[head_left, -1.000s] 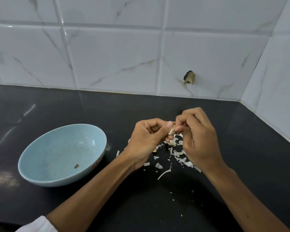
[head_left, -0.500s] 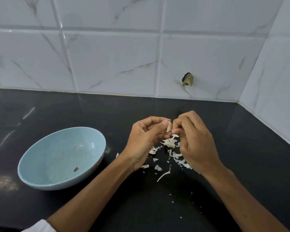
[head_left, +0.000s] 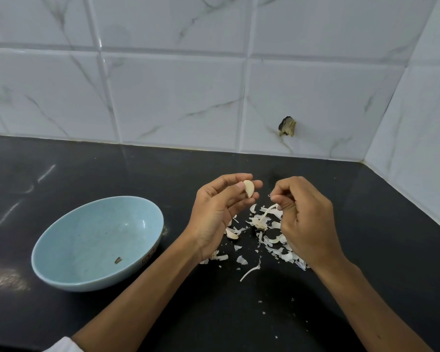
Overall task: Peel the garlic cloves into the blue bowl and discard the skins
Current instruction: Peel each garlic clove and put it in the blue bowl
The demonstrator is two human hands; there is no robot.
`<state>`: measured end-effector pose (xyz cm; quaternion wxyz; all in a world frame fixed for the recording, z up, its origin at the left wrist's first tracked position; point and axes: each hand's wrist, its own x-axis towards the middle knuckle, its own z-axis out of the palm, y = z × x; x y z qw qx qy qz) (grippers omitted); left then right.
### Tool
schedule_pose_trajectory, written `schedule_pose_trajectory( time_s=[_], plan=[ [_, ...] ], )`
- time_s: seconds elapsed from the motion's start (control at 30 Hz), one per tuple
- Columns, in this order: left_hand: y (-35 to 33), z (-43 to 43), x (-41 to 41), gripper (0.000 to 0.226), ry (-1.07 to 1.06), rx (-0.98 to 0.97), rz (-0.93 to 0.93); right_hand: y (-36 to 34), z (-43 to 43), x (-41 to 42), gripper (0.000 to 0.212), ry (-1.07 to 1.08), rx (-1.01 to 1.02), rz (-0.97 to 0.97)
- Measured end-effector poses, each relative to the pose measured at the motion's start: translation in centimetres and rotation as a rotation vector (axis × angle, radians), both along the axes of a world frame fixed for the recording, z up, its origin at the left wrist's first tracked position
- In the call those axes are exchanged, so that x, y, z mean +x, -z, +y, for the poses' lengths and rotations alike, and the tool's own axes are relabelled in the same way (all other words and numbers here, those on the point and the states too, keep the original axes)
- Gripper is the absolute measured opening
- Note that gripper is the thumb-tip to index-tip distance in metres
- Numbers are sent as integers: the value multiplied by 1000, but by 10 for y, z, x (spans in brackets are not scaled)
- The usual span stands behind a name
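Left hand (head_left: 219, 212) pinches a peeled clove (head_left: 249, 188), right hand (head_left: 308, 219) pinches a skin strip (head_left: 267, 212); blue bowl (head_left: 99, 237) holds no cloves yet, skins (head_left: 277, 241) lie undiscarded

Kitchen corner, glossy black stone counter (head_left: 87, 174) running to a white, grey-veined tiled wall (head_left: 175, 97) on two sides, pale blue bowl (head_left: 99, 237) on the counter, loose garlic skins (head_left: 272, 240) scattered beside it, garlic clove (head_left: 249, 188) held above.

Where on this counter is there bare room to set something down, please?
The counter is bare between the bowl and the tiled wall, and right of the right hand toward the corner. Skins crowd the patch between it and the left hand.
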<state>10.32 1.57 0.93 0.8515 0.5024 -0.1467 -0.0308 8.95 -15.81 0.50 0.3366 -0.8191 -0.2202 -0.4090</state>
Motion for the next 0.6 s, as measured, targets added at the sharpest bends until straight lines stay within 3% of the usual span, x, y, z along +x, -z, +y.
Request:
schedule_pose_trajectory(
  time_s=[0.1, 0.2, 0.4, 0.47, 0.6],
  plan=[
    [0, 0, 0, 23, 7, -16, 2, -2, -3, -4, 19, -7, 104, 95],
    [-1, -1, -1, 23, 8, -24, 1, 0, -4, -1, 17, 2, 57, 129],
    [-1, -3, -2, 19, -7, -51, -4, 5, -7, 3, 42, 74, -84, 214],
    [-1, -3, -3, 19, -6, -59, -11, 7, -8, 4, 29, 123, -105, 190],
    [0, -5, -3, 19, -18, -61, -31, 2, -6, 0, 14, 125, 40, 100]
  ],
)
